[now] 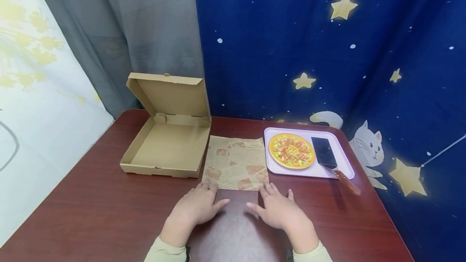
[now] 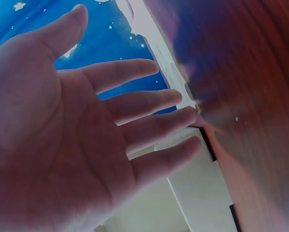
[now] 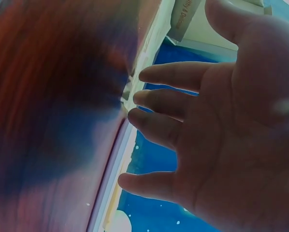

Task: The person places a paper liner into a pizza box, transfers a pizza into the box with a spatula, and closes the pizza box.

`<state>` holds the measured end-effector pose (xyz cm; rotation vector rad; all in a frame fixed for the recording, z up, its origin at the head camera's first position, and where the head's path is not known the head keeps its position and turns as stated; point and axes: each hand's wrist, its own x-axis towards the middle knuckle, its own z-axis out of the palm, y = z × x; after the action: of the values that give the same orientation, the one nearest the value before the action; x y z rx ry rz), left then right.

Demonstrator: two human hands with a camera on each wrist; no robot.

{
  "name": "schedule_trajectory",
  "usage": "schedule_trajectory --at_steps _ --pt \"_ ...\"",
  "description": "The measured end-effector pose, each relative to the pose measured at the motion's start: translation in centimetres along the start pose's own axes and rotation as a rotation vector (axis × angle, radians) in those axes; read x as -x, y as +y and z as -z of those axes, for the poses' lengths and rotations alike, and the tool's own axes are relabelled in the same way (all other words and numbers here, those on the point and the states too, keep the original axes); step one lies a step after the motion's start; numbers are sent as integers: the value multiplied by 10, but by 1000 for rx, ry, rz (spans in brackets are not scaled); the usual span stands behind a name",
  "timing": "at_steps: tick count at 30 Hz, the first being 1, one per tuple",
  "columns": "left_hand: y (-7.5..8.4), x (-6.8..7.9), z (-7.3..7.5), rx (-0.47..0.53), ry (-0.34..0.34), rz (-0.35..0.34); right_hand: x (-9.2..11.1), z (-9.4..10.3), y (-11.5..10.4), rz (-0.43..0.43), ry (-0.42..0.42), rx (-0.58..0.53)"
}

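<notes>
A square sheet of newsprint-patterned paper (image 1: 236,163) lies flat on the dark red wooden table. My left hand (image 1: 198,203) has its fingertips at the sheet's near left corner, thumb pointing inward. At the near right corner are the fingertips of my right hand (image 1: 280,209), its thumb also turned inward. In the left wrist view the left hand (image 2: 86,125) shows straight, slightly spread fingers and a bare palm. Likewise, the right wrist view shows the right hand (image 3: 207,121) with extended fingers and nothing in the palm.
Left of the paper stands a cardboard pizza box (image 1: 171,144), its lid raised. To the right, a pale lilac tray (image 1: 302,170) holds a pizza (image 1: 292,151) and a spatula (image 1: 324,153), whose wooden handle overhangs the near edge. Curtains (image 1: 255,51) hang behind the table.
</notes>
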<state>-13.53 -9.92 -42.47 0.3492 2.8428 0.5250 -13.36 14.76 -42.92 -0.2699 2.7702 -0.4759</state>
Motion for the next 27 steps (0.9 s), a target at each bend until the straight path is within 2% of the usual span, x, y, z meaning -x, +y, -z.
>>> schedule_trajectory --at_steps 4,14,27 --pt "1 -3 -3 3 -16 7 1 -2 0 1 2 4" --pt "1 -2 -5 -20 -26 79 2 -2 0 7 6 -11" --pt "1 -1 -3 -24 -43 66 1 -4 0 9 10 3"
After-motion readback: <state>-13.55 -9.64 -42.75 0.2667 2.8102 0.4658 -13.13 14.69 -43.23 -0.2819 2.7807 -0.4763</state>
